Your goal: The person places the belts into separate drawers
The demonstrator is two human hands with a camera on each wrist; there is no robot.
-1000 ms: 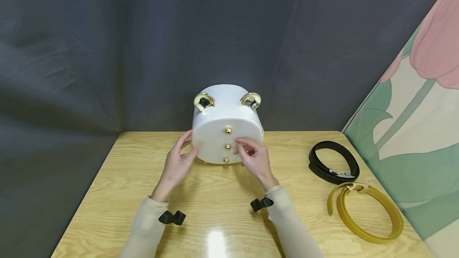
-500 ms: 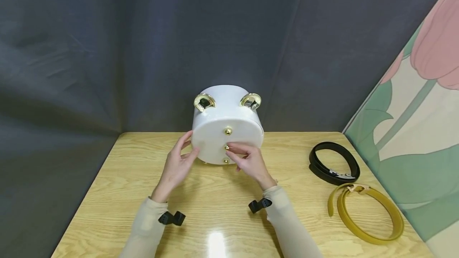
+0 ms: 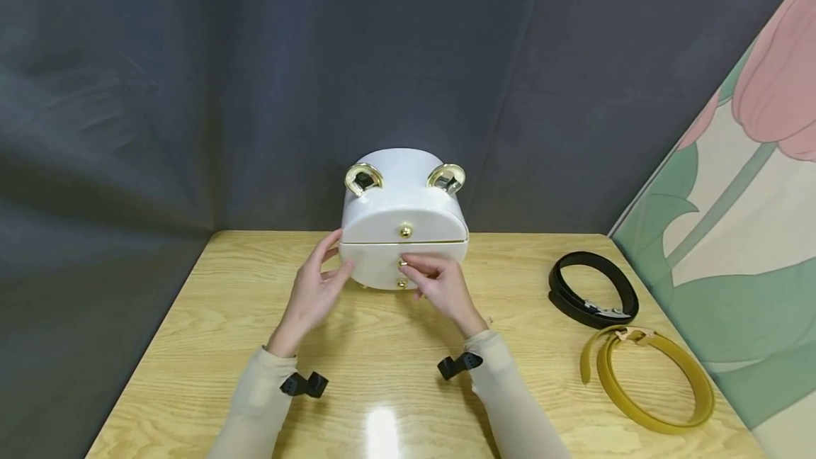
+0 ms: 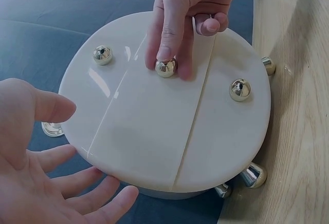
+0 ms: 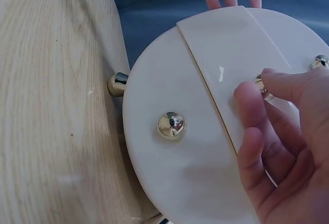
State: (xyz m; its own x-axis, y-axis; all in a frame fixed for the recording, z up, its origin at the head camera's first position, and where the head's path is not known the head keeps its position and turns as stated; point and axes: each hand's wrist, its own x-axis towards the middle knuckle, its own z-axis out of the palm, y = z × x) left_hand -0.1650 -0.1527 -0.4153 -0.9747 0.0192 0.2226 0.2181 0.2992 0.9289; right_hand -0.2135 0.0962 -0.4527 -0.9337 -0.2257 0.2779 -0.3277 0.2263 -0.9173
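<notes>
The glossy white box (image 3: 404, 170) stands at the far middle of the counter (image 3: 223, 317); it looks stiff, smooth and fairly light, so it could slide when pulled. The right hand (image 3: 443, 290) pinches the slick gold middle knob (image 4: 166, 69), the sensible hold for the middle drawer (image 4: 149, 113), which juts out slightly. The left hand's fingers (image 4: 79, 181) spread wide at the left side, a good bracing spot. No brand or writing is readable.
</notes>
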